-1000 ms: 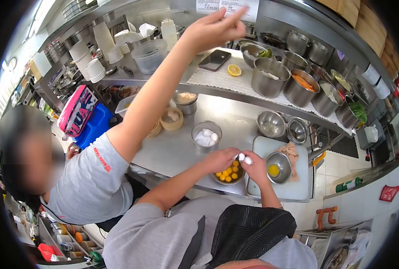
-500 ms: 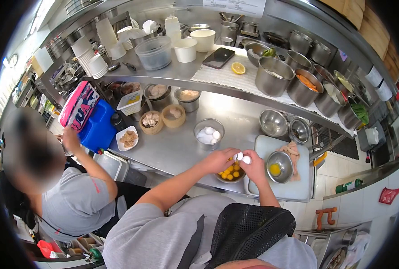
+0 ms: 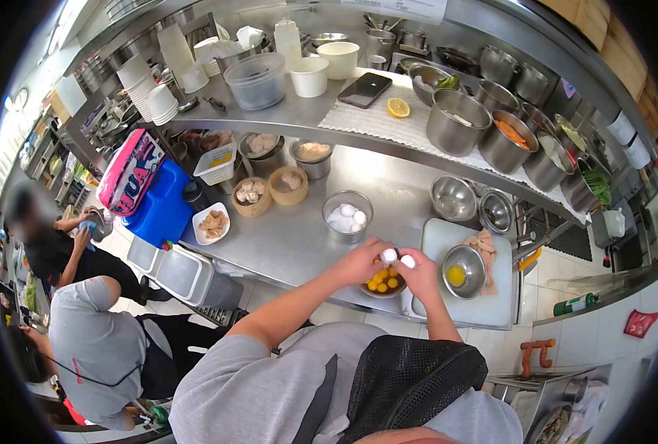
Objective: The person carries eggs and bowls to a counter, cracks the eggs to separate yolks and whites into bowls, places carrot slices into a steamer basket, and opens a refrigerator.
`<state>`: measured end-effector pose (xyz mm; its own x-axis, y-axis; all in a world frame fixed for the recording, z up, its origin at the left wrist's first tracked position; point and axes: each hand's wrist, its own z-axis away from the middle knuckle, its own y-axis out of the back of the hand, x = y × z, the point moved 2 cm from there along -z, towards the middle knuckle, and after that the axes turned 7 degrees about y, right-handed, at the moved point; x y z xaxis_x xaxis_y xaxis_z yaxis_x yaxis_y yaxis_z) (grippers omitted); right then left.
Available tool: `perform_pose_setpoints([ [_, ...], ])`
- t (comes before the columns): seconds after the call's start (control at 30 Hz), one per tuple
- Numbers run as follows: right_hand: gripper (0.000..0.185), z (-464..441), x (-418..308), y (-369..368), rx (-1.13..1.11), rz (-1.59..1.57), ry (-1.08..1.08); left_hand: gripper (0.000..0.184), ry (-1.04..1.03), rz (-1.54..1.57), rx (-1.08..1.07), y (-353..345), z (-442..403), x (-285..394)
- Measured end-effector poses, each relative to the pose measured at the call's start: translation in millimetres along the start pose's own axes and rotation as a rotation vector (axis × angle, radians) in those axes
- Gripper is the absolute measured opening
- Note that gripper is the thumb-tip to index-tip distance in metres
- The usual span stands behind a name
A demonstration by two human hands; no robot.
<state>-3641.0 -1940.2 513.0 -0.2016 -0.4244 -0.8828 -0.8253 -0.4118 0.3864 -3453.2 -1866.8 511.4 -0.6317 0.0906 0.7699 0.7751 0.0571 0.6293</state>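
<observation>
Above a metal bowl of several egg yolks (image 3: 382, 281), my left hand (image 3: 362, 262) and my right hand (image 3: 421, 276) are close together. White egg shell pieces (image 3: 390, 255) show between their fingers, one at each hand. Behind them stands a metal pot (image 3: 347, 235) with several white eggs (image 3: 348, 210) inside. Right of my right hand, a small metal bowl (image 3: 464, 290) with one yolk (image 3: 456, 276) sits on a white cutting board (image 3: 436, 235), beside pale raw meat (image 3: 484, 244).
Two empty metal bowls (image 3: 453, 198) stand behind the board. Bamboo steamers (image 3: 288, 186), a white dish (image 3: 211, 223) and a blue container (image 3: 159, 207) are at the left. A shelf (image 3: 292, 112) with several pots crosses above. Two co-workers (image 3: 96, 348) are at the far left.
The nearby co-worker's raised arm has come down from the shelf, and that person has moved away to the lower left. Another person has come into view. The egg shell pieces are farther apart.
</observation>
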Motion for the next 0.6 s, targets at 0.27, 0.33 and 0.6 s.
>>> perform_pose_setpoints([
  [0.27, 0.024, -5.3, 13.7, -12.6, 0.206, -0.690, -0.382, 0.048, 0.464, 0.677, 0.257, -1.9, 7.9, -48.6],
  [0.33, 0.024, -3.7, 10.8, -16.5, 0.240, -0.803, -0.461, 0.051, 0.503, 0.750, 0.258, 1.3, 17.4, -60.7],
  [0.6, 0.034, 13.7, 21.2, -45.1, 0.133, -0.902, -0.615, 0.050, 0.717, 1.035, 0.310, 37.4, 86.8, -61.4],
])
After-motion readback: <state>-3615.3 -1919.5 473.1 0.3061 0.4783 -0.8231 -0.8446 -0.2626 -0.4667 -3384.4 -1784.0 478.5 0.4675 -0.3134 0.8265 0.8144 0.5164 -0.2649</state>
